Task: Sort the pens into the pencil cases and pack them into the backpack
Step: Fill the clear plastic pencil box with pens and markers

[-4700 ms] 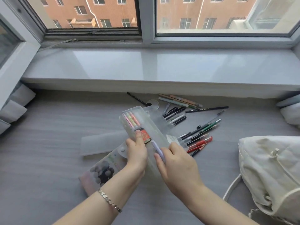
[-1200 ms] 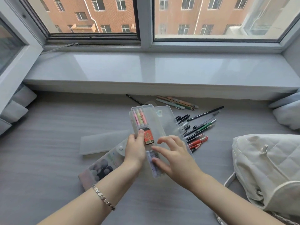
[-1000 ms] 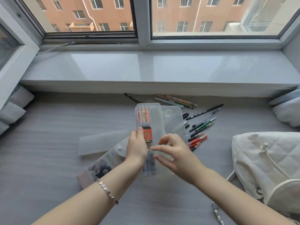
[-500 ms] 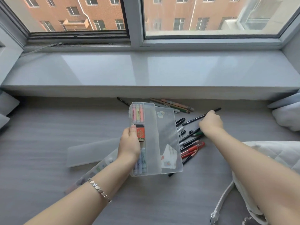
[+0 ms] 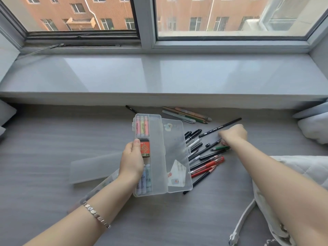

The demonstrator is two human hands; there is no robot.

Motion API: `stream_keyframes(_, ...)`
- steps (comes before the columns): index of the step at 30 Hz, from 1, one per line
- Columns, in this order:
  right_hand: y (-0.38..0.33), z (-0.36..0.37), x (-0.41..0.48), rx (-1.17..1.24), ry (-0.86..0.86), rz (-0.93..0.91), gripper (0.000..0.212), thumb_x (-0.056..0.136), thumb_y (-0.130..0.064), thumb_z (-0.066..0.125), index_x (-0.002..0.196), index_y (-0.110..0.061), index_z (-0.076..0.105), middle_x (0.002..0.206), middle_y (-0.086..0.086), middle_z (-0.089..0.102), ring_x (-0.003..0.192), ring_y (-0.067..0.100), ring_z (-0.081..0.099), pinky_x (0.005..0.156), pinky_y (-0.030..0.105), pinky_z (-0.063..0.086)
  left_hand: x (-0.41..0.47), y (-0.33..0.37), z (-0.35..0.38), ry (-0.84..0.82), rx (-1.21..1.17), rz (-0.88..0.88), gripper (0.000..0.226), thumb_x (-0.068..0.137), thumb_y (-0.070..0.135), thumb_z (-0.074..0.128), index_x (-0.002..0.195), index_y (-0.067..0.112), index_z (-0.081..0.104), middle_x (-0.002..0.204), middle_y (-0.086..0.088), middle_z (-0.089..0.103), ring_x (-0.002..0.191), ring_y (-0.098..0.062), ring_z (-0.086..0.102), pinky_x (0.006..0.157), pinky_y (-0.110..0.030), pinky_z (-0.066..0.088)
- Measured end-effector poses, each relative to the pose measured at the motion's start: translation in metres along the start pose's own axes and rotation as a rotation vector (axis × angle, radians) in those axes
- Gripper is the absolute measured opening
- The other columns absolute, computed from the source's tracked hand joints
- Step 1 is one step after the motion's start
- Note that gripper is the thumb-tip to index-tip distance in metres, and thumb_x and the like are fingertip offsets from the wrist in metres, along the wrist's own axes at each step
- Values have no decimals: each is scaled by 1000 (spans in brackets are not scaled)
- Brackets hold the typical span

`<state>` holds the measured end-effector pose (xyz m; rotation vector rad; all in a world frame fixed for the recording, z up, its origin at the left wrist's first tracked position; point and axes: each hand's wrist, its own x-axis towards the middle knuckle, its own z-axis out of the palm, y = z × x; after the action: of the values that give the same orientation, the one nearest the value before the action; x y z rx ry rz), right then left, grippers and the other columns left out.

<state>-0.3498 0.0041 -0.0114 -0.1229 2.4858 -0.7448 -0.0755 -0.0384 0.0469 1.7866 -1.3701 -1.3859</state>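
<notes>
While the left hand (image 5: 132, 160) grips the open clear plastic pencil case (image 5: 174, 144), the right hand (image 5: 232, 134) curls over loose black, red and green pens (image 5: 209, 163) just right of it, grasp unclear.

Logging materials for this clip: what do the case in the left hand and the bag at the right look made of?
Pencil case: hard, clear, slightly frosted plastic; the highlighters show through its walls. Backpack: white quilted fabric or faux leather, matte, with stitched diamond seams; which one is unclear.
</notes>
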Motion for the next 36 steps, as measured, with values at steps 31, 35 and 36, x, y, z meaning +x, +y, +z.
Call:
stream_keyframes(31,-44,22,-102,116,-354,-367,27,89,-22,37,65,-11,45,57,3,41,48,19,36,49,26,29,-3,-18,-47,29,-91,-28,33,101,31,29,99,13,55,89,-3,62,80,-15,57,69,-26,43)
stream_keyframes(35,-34,4,-163,160,-585,-627,23,94,-22,48,75,-9,51,55,0,52,39,6,46,40,16,38,-12,-24,-37,-33,-136,-76,34,101,33,31,101,12,58,98,-9,67,94,-25,62,82,-34,50)
stream_keyframes(36,-28,5,-178,114,-603,-690,19,93,-24,50,81,-10,52,60,-1,56,42,4,51,44,14,43,-16,-25,-33,-44,-150,-91,34,101,33,32,100,12,59,101,-12,68,98,-27,63,89,-38,49)
